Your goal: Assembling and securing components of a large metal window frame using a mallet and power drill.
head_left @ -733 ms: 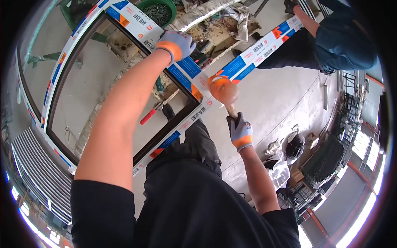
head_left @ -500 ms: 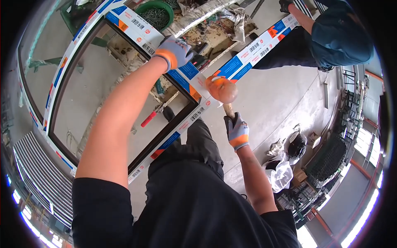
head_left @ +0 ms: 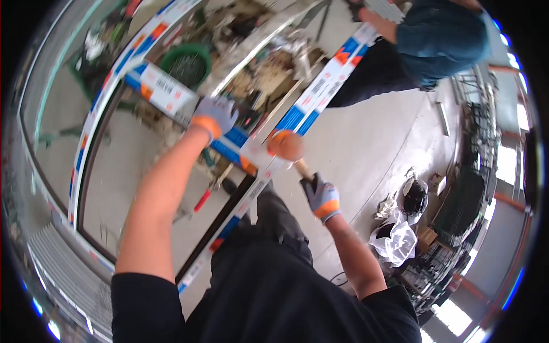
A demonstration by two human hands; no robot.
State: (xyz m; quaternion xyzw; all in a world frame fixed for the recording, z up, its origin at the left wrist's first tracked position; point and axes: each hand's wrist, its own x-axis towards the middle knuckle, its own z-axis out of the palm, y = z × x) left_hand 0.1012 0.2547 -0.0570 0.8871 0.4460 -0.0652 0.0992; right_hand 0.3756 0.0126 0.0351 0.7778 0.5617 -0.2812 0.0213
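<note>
My left hand [head_left: 215,116], in a grey glove with an orange cuff, is wrapped over a bar of the window frame [head_left: 167,91], which carries white, blue and orange protective film. My right hand [head_left: 322,197], gloved alike, grips the wooden handle of a mallet [head_left: 287,146]. Its rounded orange-brown head is at the frame's near right corner, where a second filmed bar [head_left: 313,94] runs off to the far right. Motion blurs the corner, and I cannot tell whether the head touches it.
A co-worker [head_left: 437,37] stands at the far right, a hand near the bar's far end. Beyond the frame are a green basin [head_left: 186,66] and a cluttered bench. A red-handled tool [head_left: 202,200] shows through the frame. Plastic bags [head_left: 394,240] lie on the floor at right.
The whole view has shifted, with the frame and bar lower and farther left in it. The mallet handle leans more to the left now. Both hands have kept their grips.
</note>
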